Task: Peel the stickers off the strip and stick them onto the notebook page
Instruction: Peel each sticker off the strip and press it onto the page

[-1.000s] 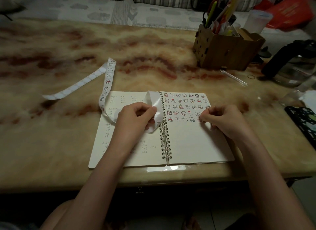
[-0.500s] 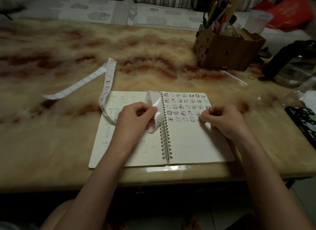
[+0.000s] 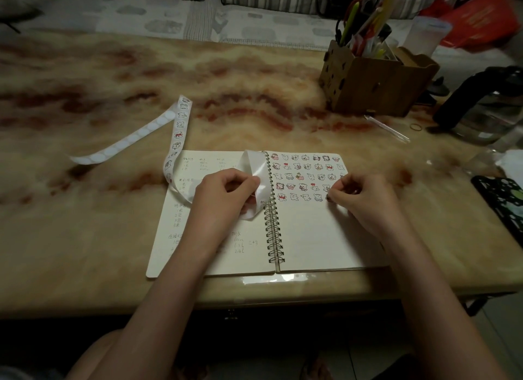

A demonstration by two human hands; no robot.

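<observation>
An open spiral notebook point(image 3: 311, 238) lies at the table's front edge. Its right page carries several rows of small cartoon stickers point(image 3: 307, 176) across the top. A long white sticker strip point(image 3: 178, 136) runs from the bare table over the left page and loops up by the spiral. My left hand point(image 3: 223, 198) pinches that looped part of the strip above the left page. My right hand point(image 3: 359, 198) has its fingers curled, with the fingertips down on the right page at the end of the lowest sticker row, where a small dark sticker shows.
A wooden pen holder point(image 3: 376, 82) full of pens stands at the back right. A glass kettle point(image 3: 486, 108) with a black handle sits at the right edge, a clear pen point(image 3: 387, 128) and a rubber band point(image 3: 416, 127) lie near it. A dark patterned mat point(image 3: 503, 201) is at far right.
</observation>
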